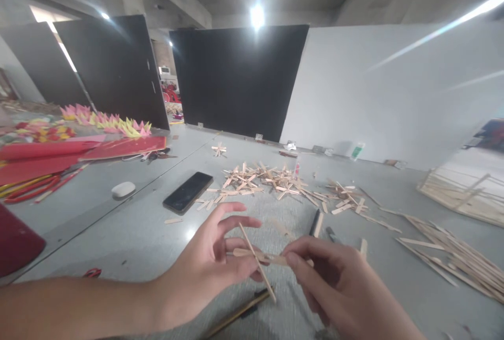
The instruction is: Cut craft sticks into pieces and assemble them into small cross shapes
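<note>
My left hand (220, 251) pinches a small crossed piece of flat wooden sticks (246, 252) between thumb and fingers, its upper fingers spread. One thin stick (258, 264) of that piece slants down toward the table. At the piece's right end, my right hand (326, 272) is closed with thumb and fingertips on a flat stick. Both hands are above the grey table (149, 235). Beneath them lies a long brownish tool or stick (240, 315). A black pen-like item (315, 222) rests just beyond my right hand.
A pile of short wooden pieces (275, 177) lies ahead, with a phone (188, 192) and a white case (123, 189) to its left. Long wooden strips (457, 256) are at the right. Red sheets (79, 156) and paper flowers (106, 119) sit at the left.
</note>
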A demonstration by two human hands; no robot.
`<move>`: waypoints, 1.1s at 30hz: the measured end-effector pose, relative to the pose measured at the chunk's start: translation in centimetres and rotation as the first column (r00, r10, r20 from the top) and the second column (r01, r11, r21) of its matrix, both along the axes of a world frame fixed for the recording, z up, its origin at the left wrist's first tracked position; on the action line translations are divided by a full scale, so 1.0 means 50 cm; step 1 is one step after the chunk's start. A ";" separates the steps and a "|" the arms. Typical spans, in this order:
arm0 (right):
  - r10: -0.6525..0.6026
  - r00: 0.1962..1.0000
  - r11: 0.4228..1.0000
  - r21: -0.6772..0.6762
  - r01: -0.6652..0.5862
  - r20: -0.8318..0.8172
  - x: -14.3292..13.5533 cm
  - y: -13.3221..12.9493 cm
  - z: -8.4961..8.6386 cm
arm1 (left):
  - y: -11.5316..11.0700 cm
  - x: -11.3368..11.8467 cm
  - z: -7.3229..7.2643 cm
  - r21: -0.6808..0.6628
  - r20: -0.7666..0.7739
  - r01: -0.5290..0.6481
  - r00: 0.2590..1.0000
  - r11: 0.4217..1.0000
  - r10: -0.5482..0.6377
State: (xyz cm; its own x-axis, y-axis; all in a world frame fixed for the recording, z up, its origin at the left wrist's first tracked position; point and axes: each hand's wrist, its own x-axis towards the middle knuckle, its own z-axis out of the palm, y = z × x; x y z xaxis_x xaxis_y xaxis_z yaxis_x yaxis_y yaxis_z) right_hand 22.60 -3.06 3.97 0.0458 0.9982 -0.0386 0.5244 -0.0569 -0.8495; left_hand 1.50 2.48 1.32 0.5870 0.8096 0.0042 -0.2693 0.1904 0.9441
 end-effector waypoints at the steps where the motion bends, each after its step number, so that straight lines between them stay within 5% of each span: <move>1: -0.011 0.999 1.000 -0.020 0.011 -0.031 -0.002 0.001 -0.004 | 0.001 0.000 0.001 -0.038 -0.006 -0.023 1.000 0.999 0.023; 5: -0.038 0.991 0.993 -0.112 0.023 -0.128 -0.008 0.004 -0.025 | 0.012 0.001 0.005 -0.153 -0.039 -0.094 0.995 0.984 0.089; 12: -0.056 0.969 0.993 -0.114 0.029 -0.242 -0.020 0.003 -0.045 | 0.016 0.011 0.005 -0.080 -0.053 0.075 0.995 0.994 -0.079; 33: 0.009 0.980 0.996 -0.090 -0.027 -0.200 -0.022 0.004 -0.039 | 0.004 0.013 -0.003 -0.099 -0.044 0.124 0.991 0.987 -0.129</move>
